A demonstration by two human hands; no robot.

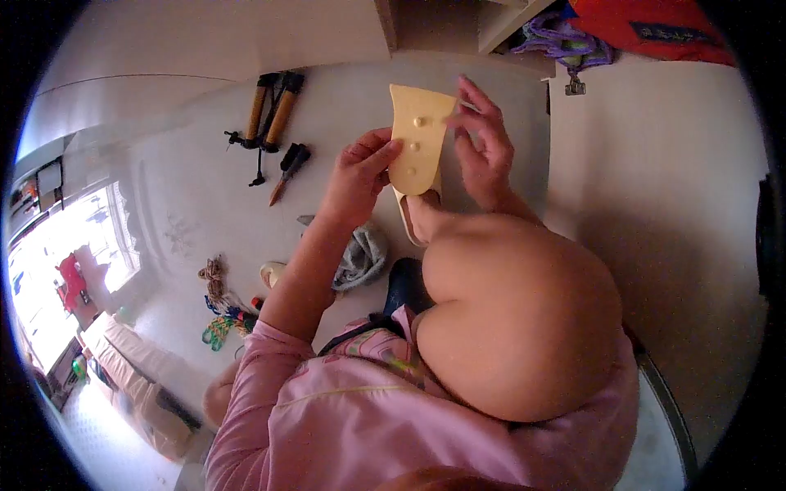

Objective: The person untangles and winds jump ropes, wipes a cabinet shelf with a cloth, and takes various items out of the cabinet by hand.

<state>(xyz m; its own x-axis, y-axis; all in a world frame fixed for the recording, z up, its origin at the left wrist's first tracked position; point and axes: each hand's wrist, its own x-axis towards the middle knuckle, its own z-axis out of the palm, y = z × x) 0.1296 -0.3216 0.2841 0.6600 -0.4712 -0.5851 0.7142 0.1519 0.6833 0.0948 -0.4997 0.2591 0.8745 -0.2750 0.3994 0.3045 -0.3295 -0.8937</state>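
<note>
My left hand point(358, 176) pinches the left edge of a pale yellow flat piece point(419, 102) between thumb and fingers. The piece looks like a slipper strap, wide at the top and rounded at the bottom, with three round knobs in a row down its face. My right hand point(485, 143) is beside its right edge with the fingers apart, and a fingertip is blurred there; I cannot tell if it touches. Just below the piece, a bare foot point(422, 214) rests in a pale yellow slipper point(404, 214), partly hidden by the piece.
On the floor lie a hand pump with yellow-brown barrels point(282, 110), a black-handled tool point(288, 170), a grey cloth point(362, 258), another pale slipper point(272, 273) and coiled ropes point(217, 323). A red bag point(655, 29) and purple-edged cloth point(565, 41) are at upper right.
</note>
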